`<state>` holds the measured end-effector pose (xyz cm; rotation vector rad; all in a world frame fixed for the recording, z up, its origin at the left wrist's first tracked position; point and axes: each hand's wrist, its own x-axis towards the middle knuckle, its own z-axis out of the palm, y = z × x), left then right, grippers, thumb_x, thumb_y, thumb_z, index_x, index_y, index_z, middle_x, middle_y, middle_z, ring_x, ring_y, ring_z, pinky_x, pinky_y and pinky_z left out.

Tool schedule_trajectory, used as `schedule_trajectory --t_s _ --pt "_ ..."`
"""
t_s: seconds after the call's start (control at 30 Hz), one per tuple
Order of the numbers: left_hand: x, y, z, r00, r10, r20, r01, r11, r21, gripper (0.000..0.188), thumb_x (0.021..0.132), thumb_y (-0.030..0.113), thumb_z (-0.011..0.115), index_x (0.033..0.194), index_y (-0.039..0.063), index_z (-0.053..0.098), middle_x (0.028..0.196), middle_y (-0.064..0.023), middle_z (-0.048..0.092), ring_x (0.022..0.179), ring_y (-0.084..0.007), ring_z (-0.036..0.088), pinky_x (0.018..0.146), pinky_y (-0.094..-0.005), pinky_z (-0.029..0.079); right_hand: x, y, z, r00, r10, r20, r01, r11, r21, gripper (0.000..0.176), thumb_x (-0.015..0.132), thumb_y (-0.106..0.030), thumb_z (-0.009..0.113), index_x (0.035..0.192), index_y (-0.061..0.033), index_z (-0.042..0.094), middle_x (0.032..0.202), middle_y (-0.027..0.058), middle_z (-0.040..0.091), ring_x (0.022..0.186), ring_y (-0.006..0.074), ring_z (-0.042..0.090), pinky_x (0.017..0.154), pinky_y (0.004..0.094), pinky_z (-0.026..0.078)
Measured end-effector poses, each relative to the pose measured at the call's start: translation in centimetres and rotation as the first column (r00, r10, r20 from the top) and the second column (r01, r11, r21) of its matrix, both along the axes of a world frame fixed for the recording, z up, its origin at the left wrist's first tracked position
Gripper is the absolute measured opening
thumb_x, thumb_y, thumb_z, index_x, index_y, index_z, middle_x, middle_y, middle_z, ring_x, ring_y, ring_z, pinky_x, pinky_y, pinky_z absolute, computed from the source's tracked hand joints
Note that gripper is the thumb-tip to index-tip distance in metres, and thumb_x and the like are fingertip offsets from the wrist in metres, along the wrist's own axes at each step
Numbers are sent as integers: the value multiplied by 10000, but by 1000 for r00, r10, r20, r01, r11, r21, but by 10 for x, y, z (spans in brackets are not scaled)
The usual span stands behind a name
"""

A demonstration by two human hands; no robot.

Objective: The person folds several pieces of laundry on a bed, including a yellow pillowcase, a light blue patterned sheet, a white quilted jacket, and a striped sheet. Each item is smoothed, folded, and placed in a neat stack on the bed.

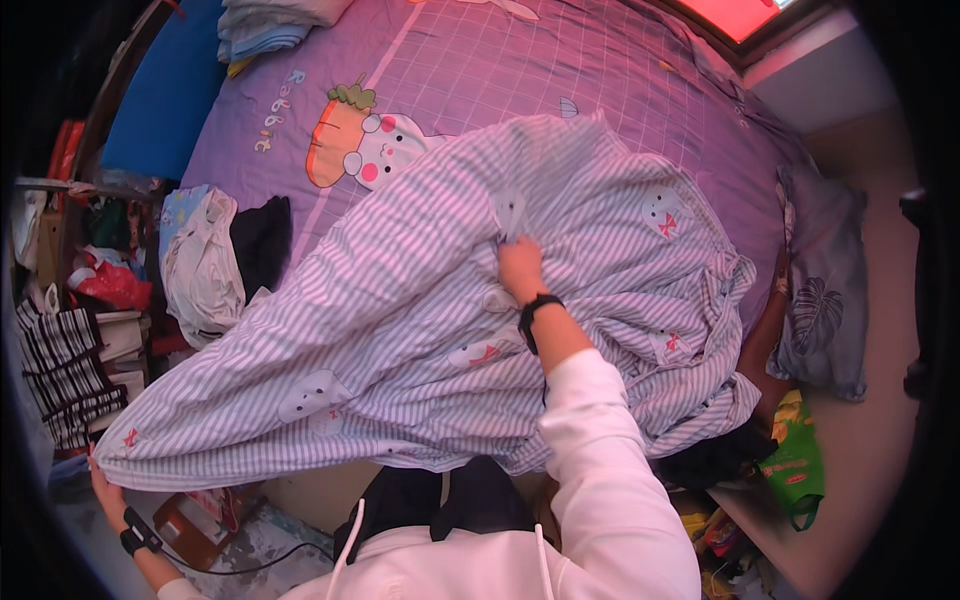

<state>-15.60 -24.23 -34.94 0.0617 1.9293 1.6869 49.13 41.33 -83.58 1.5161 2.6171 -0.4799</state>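
Observation:
A grey-and-white striped fabric cover (pixel 420 300) with white cartoon faces and red bows spreads across the near part of the bed and over its front edge, in loose folds. My right hand (pixel 520 268) is closed on a bunched fold near the cover's middle, with a black band on the wrist. At the far lower left, my left hand (pixel 105 484) grips the cover's pulled-out corner; its fingers are partly hidden by the cloth. Under the cover lies a purple bed sheet (pixel 450 75) with a printed rabbit and carrot.
Folded cloths (pixel 277 22) lie at the bed's far left; a crumpled white garment (pixel 202 262) and a black cloth (pixel 262 236) are nearer. A grey pillow (pixel 821 300) sits right of the bed, above a green bag (pixel 795 457). A cable (pixel 247 570) hangs near my left wrist.

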Motion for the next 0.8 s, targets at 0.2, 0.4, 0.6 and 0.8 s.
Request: schedule_trajectory --t_s 0.2,0.4,0.6,0.8 --pt "55 157 -102 943 -169 288 172 985 14 495 1025 382 515 1352 10 532 1329 -117 605 1204 -243 583 1056 -403 445 83 -197 97 877 480 -13 -384 684 -621 167 867 -196 560 979 -100 639 906 199 649 929 388 655 773 526 518" --pt "225 313 -143 849 -360 387 399 917 -21 384 1018 242 563 1298 -22 568 1248 -123 652 1142 -219 627 996 -353 481 105 -90 136 892 -97 -442 -303 598 -742 398 807 -147 662 1199 -89 625 1138 183 648 1082 353 609 868 458 500" --pt "265 341 -130 806 -567 171 592 768 -243 314 1016 219 572 1207 -27 608 1102 -65 667 1005 -133 611 902 -296 468 103 67 82 991 -115 69 124 982 -139 641 679 -147 777 1280 -98 557 1260 162 556 1212 399 499 988 442 438" --pt "297 352 -110 799 -601 -5 573 764 -296 326 978 97 580 1292 41 515 1066 -26 614 954 -89 577 863 -248 449 157 9 66 988 -35 -151 -32 907 -419 644 683 -211 778 1299 -199 592 1313 122 566 1180 376 559 971 419 474"
